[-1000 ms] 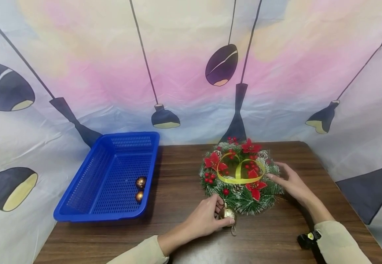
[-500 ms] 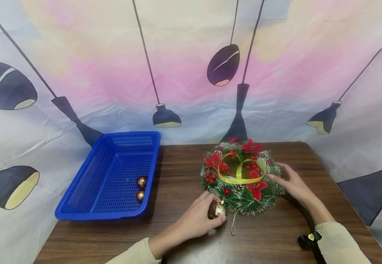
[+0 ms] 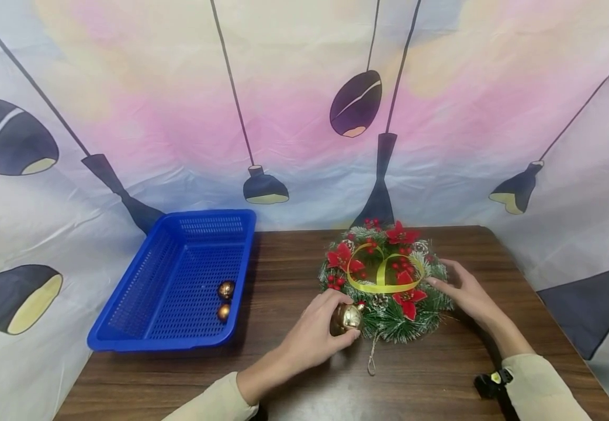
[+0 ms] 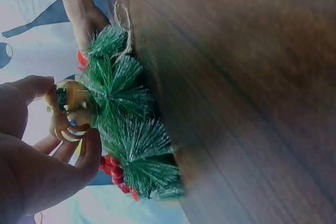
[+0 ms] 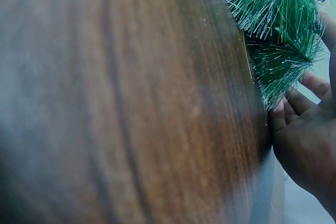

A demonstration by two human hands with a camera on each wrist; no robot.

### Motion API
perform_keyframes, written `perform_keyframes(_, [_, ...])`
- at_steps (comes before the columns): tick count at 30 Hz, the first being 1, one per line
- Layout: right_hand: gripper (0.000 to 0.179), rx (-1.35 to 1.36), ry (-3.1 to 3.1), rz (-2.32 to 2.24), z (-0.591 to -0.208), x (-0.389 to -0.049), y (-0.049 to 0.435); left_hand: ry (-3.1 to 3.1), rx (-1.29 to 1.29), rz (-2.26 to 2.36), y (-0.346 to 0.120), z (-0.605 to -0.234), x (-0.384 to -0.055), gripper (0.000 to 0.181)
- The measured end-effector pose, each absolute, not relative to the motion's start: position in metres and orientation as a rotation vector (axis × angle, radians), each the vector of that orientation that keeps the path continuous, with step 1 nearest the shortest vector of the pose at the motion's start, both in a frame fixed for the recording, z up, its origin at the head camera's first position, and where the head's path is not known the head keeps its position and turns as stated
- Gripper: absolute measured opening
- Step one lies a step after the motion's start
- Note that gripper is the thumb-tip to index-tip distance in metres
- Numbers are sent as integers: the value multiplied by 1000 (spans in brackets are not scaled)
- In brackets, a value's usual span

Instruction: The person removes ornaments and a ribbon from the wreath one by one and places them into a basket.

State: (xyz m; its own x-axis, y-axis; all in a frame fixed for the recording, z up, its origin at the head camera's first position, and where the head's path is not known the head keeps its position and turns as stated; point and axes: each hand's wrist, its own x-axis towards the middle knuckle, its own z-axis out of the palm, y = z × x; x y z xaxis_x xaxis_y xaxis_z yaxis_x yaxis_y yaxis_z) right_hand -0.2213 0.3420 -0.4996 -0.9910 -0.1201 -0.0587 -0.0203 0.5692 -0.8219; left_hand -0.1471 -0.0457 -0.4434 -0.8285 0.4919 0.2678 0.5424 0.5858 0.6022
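My left hand (image 3: 310, 330) holds a shiny gold bauble (image 3: 350, 317) between thumb and fingers at the front left edge of a Christmas wreath (image 3: 401, 328). In the left wrist view the bauble (image 4: 76, 109) overlaps the green needles, its surface mirroring the surroundings. Red poinsettias, berries, pinecones and a yellow ribbon (image 3: 380, 288) decorate the wreath. From its front edge a twine loop (image 3: 372, 359) trails onto the table. On the far right side, my right hand (image 3: 464, 292) grips the wreath's rim, thumb on top; the right wrist view shows its fingers curled at the needles (image 5: 281, 72).
A blue plastic basket (image 3: 173, 345) stands on the left of the brown wooden table (image 3: 289, 275). Inside it are two copper-brown baubles (image 3: 225, 290). A black wrist strap (image 3: 488, 384) shows at the right sleeve. Behind the table hangs a cloth printed with lamps.
The left hand has moved the gold bauble left from beside the twine loop, then slightly up against the wreath's front left. The right hand and wreath have stayed in place.
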Motion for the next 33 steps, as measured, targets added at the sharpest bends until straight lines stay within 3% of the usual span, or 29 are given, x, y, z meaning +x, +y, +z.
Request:
perform_keyframes(16, [84,-131,2693,-1412,-503,-223,343,-2714,-759,-1077,-54,-441,-162,48])
perform_keyframes(33, [85,-134,2696,-1415,-503,-222,344,-2575,-819,-1179,-85,-411,-172,46])
